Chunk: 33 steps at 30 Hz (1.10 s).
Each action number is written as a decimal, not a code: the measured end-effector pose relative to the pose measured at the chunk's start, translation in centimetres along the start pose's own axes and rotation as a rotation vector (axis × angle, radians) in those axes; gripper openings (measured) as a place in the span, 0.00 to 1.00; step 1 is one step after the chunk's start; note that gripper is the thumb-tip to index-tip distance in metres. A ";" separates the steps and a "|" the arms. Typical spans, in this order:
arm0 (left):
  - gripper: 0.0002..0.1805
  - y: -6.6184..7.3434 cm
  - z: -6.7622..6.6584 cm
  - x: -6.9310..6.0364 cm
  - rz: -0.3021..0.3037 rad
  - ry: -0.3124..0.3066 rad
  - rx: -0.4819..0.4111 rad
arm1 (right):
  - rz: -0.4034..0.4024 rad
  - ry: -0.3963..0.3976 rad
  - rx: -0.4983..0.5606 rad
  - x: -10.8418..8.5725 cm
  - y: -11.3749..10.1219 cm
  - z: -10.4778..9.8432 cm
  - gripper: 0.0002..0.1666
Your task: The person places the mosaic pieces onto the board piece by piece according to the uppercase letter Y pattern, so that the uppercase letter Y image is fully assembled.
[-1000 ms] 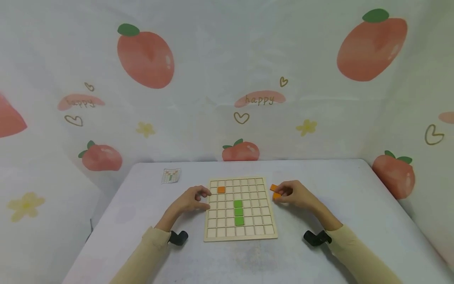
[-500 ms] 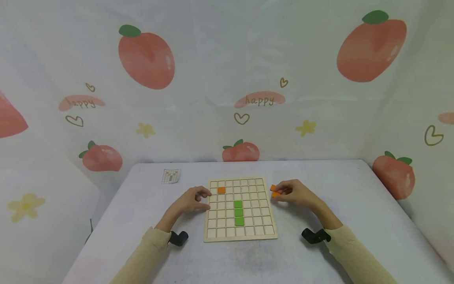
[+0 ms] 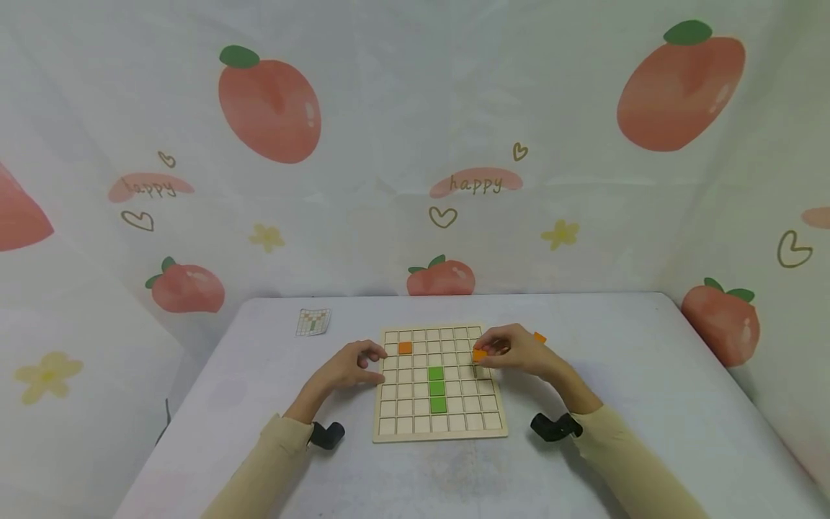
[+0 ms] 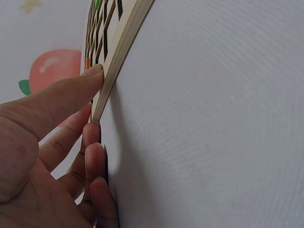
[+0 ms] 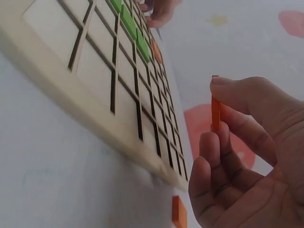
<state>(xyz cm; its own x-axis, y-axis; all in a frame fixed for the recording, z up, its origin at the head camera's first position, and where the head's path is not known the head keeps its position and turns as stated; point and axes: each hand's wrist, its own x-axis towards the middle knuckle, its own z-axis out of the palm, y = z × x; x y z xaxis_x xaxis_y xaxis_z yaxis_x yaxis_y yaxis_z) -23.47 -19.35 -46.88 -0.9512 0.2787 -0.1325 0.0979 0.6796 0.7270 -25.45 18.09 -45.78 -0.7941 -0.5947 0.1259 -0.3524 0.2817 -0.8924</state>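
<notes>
A wooden grid board lies flat in the head view. One orange tile sits in its upper left part, and green tiles form a column near the middle. My left hand rests against the board's left edge; the left wrist view shows the thumb touching the rim with the fingers loosely bent. Over the board's right side, my right hand pinches an orange tile between thumb and fingers, held above the grid. Another orange tile lies on the table, partly hidden behind that hand.
A small paper card printed with a coloured grid pattern lies at the back left of the white table. Behind the table hangs a fruit-patterned cloth.
My right hand has moved left from beside the board to over its right side, carrying one orange tile. The other orange tile now shows behind the hand. My left hand stays put.
</notes>
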 end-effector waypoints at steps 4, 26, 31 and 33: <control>0.21 0.1 0.0 -0.1 0.003 -0.001 0.001 | -0.016 -0.017 -0.018 1.0 -0.4 0.9 0.14; 0.21 0.2 -0.1 -0.1 -0.006 -0.006 0.006 | -0.145 -0.053 -0.060 5.7 -1.0 5.0 0.13; 0.21 0.2 0.0 0.0 -0.004 -0.001 0.011 | -0.111 -0.051 -0.044 6.3 -1.3 5.7 0.13; 0.22 0.1 -0.1 0.0 -0.003 -0.003 0.013 | -0.102 -0.047 -0.034 6.5 -1.2 6.0 0.14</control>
<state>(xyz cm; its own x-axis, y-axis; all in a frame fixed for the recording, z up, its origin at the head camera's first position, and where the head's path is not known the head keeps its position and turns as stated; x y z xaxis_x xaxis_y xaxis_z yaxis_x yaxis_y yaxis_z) -23.44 -19.33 -46.75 -0.9506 0.2786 -0.1369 0.0986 0.6892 0.7178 -27.19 9.32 -46.49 -0.7294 -0.6560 0.1940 -0.4472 0.2427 -0.8609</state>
